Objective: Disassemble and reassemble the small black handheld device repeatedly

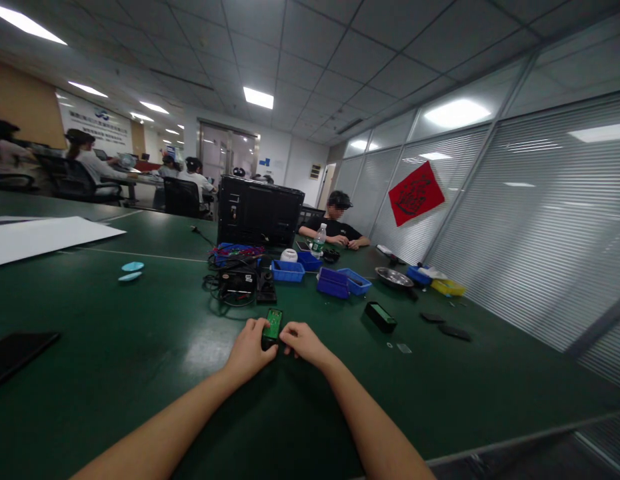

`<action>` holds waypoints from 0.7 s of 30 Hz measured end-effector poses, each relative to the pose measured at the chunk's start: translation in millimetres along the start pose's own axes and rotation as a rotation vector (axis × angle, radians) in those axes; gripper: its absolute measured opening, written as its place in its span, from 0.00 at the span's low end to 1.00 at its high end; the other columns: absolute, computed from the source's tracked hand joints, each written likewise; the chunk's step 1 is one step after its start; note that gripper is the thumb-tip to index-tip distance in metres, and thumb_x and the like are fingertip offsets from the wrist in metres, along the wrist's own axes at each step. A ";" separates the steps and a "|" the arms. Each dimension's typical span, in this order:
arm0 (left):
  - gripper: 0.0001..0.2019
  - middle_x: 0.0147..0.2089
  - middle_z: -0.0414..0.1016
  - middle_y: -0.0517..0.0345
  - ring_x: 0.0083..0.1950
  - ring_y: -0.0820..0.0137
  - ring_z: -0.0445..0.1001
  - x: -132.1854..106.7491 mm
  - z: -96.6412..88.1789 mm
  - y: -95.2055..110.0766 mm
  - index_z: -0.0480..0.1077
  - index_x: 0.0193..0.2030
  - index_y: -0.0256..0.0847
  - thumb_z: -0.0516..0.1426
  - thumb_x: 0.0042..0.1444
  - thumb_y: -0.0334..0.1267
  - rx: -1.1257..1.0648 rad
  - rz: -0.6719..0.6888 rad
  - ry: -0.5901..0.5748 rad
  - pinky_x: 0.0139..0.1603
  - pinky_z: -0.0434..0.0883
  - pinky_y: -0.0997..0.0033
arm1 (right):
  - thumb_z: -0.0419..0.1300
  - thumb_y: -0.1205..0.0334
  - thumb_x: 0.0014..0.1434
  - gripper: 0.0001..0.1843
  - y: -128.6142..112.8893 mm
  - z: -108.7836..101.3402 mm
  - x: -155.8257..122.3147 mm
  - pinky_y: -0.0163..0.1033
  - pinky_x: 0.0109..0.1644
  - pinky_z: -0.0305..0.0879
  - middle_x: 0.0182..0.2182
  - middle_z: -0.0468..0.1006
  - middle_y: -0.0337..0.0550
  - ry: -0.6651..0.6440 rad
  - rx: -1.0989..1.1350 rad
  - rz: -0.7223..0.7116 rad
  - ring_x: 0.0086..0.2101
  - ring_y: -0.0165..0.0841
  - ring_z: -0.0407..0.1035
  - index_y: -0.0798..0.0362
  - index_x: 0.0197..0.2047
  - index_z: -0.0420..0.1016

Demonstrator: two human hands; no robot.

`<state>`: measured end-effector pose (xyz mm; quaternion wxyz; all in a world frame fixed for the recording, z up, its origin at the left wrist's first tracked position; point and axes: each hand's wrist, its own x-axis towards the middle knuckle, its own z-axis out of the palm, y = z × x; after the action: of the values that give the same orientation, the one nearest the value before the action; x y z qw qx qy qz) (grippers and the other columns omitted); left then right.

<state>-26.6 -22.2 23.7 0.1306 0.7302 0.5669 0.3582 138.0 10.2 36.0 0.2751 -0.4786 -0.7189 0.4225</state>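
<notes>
- Smooth dark green surface [165, 373], faintly glossy with one pale glare patch, runs off the bottom and left of view.
- Bare left hand [247, 350]: its grip is closed on a black oblong case with a green circuit board [273, 323], straight ahead on the surface; fingers and thumb hide its left side and near end.
- Bare right hand [303, 343]: fingers curled, tips close together beside the case's right edge; whether this grip has hold of anything cannot be told.
- Farther right, a second black oblong box with a green top [381, 317] lies near a thin clear square [404, 348].
- Beyond, tangled black cables [217, 283], ends hard to trace; a shallow blue plastic tray [289, 273]; a shiny round metal dish [394, 277].
- Large black display [260, 210], seen from behind.
- Seated person in black [355, 231], partly behind a clear bottle [319, 241].
</notes>
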 end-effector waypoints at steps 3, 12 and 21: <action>0.16 0.40 0.63 0.57 0.43 0.67 0.66 1.7 2.1 -2.6 0.62 0.42 0.41 0.56 0.44 0.38 -0.057 -0.025 0.026 0.45 0.63 0.68 | 0.53 0.63 0.51 0.04 5.2 -2.0 3.7 0.25 0.14 0.54 0.19 0.66 0.33 0.098 0.024 0.026 0.17 0.23 0.62 0.56 0.30 0.65; 0.15 0.44 0.67 0.52 0.47 0.67 0.67 8.0 1.5 -6.8 0.65 0.43 0.38 0.52 0.48 0.39 -0.104 -0.104 0.004 0.48 0.62 0.68 | 0.53 0.62 0.52 0.08 17.3 -6.0 9.0 0.25 0.13 0.57 0.25 0.65 0.35 0.181 0.051 0.047 0.21 0.25 0.65 0.55 0.37 0.64; 0.24 0.52 0.65 0.49 0.52 0.64 0.65 10.6 5.6 -18.8 0.57 0.54 0.37 0.53 0.50 0.42 -0.078 -0.079 0.055 0.54 0.60 0.65 | 0.53 0.64 0.52 0.08 14.9 -6.1 7.6 0.24 0.14 0.57 0.26 0.66 0.36 0.166 -0.008 0.079 0.22 0.25 0.65 0.55 0.37 0.64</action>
<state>-35.6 -5.1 12.5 0.1573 0.6914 0.5844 0.3947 146.6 22.0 25.9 0.3148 -0.5411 -0.6758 0.3890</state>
